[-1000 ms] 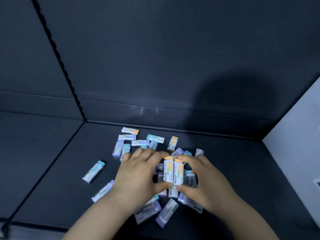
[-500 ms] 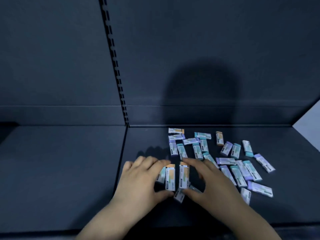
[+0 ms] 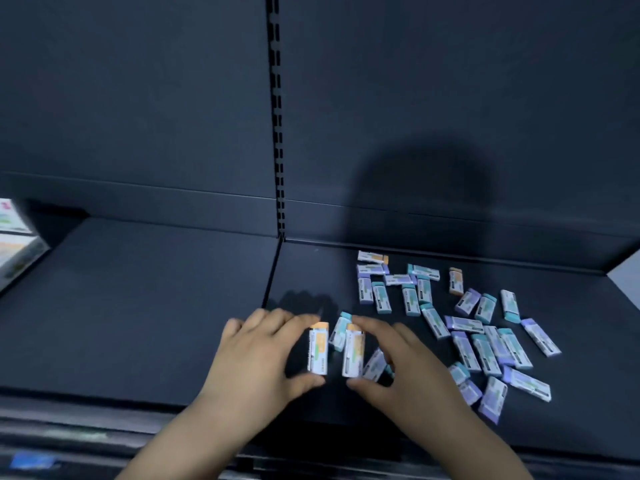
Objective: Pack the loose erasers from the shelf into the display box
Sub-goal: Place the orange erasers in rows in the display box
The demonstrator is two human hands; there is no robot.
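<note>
My left hand [image 3: 258, 355] pinches an orange-tipped eraser [image 3: 318, 348] lengthwise between fingertips and thumb. My right hand [image 3: 398, 362] pinches a second orange-tipped eraser [image 3: 353, 351] the same way, a small gap apart. A teal-tipped eraser [image 3: 339, 329] shows behind them, and another eraser [image 3: 374, 365] lies under my right fingers. Several loose erasers [image 3: 485, 334] with teal, purple and orange tips lie scattered on the dark shelf [image 3: 173, 306] to the right. The display box [image 3: 15, 244] shows only partly at the far left edge.
A slotted upright [image 3: 277, 133] runs down the dark back panel and a seam splits the shelf into two boards. The shelf's front lip [image 3: 86, 434] runs along the bottom. A pale side panel [image 3: 627, 275] stands at the far right.
The view has swung left, bringing the display box into sight. Both hands have carried their erasers leftward, away from the pile, and drawn them slightly apart.
</note>
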